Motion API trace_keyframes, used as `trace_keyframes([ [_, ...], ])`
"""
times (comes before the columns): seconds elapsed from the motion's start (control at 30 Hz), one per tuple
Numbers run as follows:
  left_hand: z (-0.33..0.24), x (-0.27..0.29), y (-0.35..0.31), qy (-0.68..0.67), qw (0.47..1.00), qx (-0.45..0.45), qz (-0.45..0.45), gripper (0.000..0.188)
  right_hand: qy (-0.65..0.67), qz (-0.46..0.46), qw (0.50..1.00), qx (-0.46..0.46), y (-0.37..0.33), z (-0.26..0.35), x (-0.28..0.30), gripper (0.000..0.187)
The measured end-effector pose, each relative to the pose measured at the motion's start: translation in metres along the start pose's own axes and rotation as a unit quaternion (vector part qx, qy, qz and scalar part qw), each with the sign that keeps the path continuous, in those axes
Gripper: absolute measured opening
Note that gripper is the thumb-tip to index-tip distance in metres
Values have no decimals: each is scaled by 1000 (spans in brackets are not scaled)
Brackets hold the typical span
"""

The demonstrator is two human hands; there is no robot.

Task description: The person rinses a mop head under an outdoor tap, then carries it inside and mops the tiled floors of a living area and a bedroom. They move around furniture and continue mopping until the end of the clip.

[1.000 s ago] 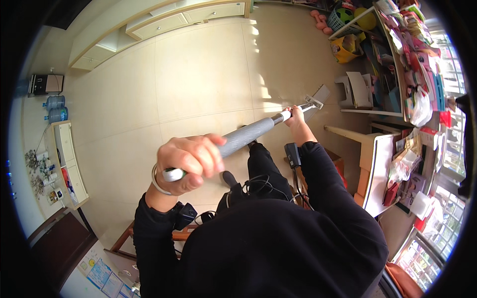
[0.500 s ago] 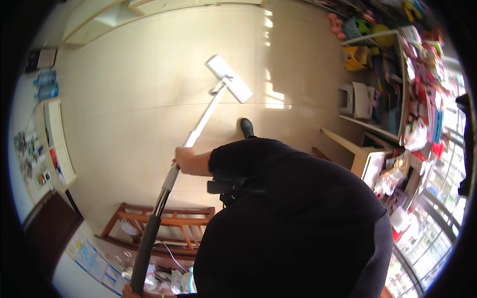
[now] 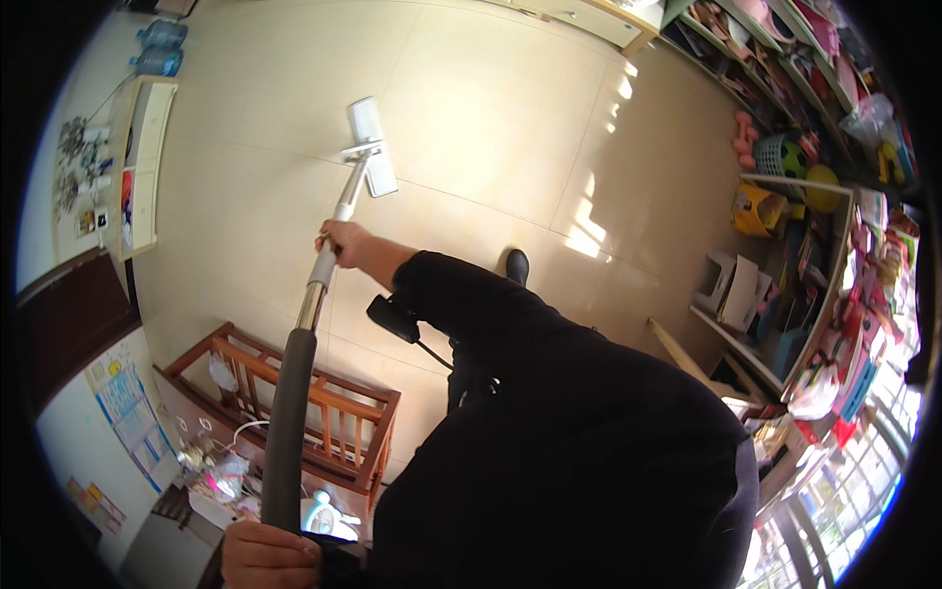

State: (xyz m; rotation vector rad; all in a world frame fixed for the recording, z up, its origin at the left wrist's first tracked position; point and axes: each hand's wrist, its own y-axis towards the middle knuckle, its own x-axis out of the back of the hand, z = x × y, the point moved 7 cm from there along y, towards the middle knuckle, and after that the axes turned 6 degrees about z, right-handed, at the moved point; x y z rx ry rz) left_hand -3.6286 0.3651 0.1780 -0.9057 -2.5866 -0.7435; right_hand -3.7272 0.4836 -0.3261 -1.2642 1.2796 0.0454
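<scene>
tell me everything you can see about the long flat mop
The long flat mop has a white rectangular head lying flat on the glossy beige tiled floor, a silvery metal pole and a dark grey foam sleeve on its upper part. It slants from floor towards the camera. The right hand grips the pole mid-way; the left hand holds the sleeve's top end.

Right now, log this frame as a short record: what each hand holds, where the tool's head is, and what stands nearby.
Left hand: grips the dark foam top of the mop handle, at the lower edge of the picture.
Right hand: grips the metal part of the handle, lower down the shaft.
Mop head: flat, white, on the tiled floor.
Nearby: wooden rack; shelves packed with toys.
</scene>
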Motion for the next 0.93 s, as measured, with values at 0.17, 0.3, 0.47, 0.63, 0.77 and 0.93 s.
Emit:
trace_keyframes([
  [0.17, -29, -9, 50, -136, 984, 8, 112, 29, 56, 86, 994, -28, -99, 45, 29, 7],
  [0.3, -40, -31, 93, -286, 889, -151, 324, 21, 175, 179, 967, 50, -197, 86, 74, 11],
  [0.47, 12, -106, 184, -450, 743, -229, 440, 19, 315, 256, 867, 288, -294, 190, 159, 13],
  [0.63, 54, -159, 225, -456, 579, -255, 626, 8, 403, 305, 766, 397, -353, 276, 230, 16],
  [0.77, 105, -211, 268, -471, 681, -224, 513, 15, 418, 196, 702, 543, -394, 353, 301, 17],
  [0.93, 143, -283, 310, -325, 760, -115, 551, 16, 475, 136, 674, 549, -430, 433, 408, 25],
])
